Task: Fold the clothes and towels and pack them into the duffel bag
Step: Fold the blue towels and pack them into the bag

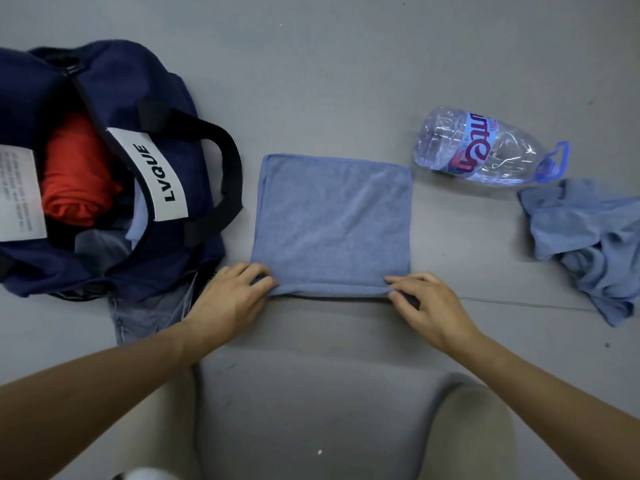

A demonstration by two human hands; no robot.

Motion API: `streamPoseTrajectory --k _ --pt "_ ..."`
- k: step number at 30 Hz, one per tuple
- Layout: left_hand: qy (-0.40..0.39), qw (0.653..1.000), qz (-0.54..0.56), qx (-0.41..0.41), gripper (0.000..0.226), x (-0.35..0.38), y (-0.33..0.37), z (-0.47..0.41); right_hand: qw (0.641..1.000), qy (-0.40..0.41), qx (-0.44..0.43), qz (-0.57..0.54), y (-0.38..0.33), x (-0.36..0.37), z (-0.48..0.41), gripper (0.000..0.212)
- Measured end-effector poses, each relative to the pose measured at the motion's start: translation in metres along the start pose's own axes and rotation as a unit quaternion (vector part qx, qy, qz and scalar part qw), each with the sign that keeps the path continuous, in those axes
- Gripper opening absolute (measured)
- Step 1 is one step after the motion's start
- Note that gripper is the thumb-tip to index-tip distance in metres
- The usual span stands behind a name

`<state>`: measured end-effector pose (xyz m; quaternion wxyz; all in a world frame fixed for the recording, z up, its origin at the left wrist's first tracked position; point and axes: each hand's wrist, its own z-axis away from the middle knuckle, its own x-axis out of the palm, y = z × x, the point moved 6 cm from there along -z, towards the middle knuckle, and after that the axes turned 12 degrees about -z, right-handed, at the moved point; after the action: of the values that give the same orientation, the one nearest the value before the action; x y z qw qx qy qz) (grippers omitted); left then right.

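A light blue towel [332, 223] lies flat and folded on the grey floor in the middle. My left hand [228, 299] pinches its near left corner and my right hand [426, 306] pinches its near right corner. The navy duffel bag [114, 81] lies open at the left, with a folded red garment [76, 174] inside and a bit of light blue cloth [138, 220] beside it. A crumpled blue cloth [592, 244] lies at the far right.
A large clear plastic water bottle [485, 147] with a blue handle lies on its side behind the towel's right corner. A denim garment [145, 317] pokes out from under the bag near my left hand. My knees fill the bottom of the view.
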<state>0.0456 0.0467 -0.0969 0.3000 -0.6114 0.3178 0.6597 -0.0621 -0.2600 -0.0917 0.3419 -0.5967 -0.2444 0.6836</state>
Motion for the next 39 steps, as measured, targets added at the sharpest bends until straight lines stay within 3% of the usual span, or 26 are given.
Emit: streamPoseTrajectory --k 3,7,10,13,17,19,21,23,27,30,33,35,38,39 --pt "-0.003 1.0 0.025 -0.012 0.027 -0.005 -0.008 -0.004 0.999 -0.025 -0.012 0.041 0.001 0.001 0.005 0.035" --pt "-0.04 0.995 0.074 -0.044 0.033 -0.013 -0.015 -0.008 0.976 -0.085 -0.071 0.186 0.006 0.015 0.011 0.051" --pt "-0.054 0.99 0.102 -0.081 0.047 -0.015 -0.02 -0.011 0.981 -0.05 -0.085 0.168 0.002 0.012 0.005 0.036" --pt "-0.077 0.984 0.123 -0.104 0.051 -0.013 -0.025 -0.014 0.994 -0.056 -0.028 0.095 -0.004 0.003 -0.007 0.036" --pt "-0.063 0.97 0.186 -0.142 0.041 -0.021 -0.033 -0.013 0.993 -0.089 0.071 0.014 -0.009 -0.011 -0.013 0.024" --pt "-0.098 0.962 0.221 -0.13 0.032 -0.028 -0.032 -0.015 0.975 -0.169 0.143 0.015 -0.004 -0.011 -0.012 0.018" --pt "-0.136 0.949 0.26 -0.117 0.016 -0.034 -0.032 -0.018 0.945 -0.263 0.193 -0.006 -0.002 -0.012 -0.01 0.024" --pt "-0.133 0.941 0.286 -0.124 0.011 -0.041 -0.034 -0.021 0.927 -0.3 0.215 -0.071 -0.009 -0.02 -0.016 0.029" --pt "-0.082 0.938 0.294 -0.166 0.024 -0.051 -0.047 -0.036 0.951 -0.194 0.192 -0.143 -0.02 -0.045 -0.053 0.033" --pt "-0.049 0.937 0.289 -0.188 0.022 -0.052 -0.057 -0.062 0.974 -0.085 0.177 -0.112 -0.012 -0.054 -0.082 0.033" --pt "-0.025 0.941 0.259 -0.219 0.013 -0.045 -0.067 -0.091 0.974 -0.008 0.204 -0.093 0.004 -0.056 -0.099 0.034" --pt "-0.027 0.932 0.246 -0.265 0.013 -0.034 -0.072 -0.106 0.974 0.023 0.213 -0.068 0.012 -0.055 -0.106 0.034" --pt "-0.02 0.922 0.217 -0.321 0.021 -0.023 -0.07 -0.112 0.979 0.055 0.198 0.011 0.012 -0.056 -0.107 0.014" --pt "-0.002 0.936 0.162 -0.312 0.026 -0.026 -0.065 -0.111 0.982 0.058 0.171 0.057 0.012 -0.055 -0.106 0.027"
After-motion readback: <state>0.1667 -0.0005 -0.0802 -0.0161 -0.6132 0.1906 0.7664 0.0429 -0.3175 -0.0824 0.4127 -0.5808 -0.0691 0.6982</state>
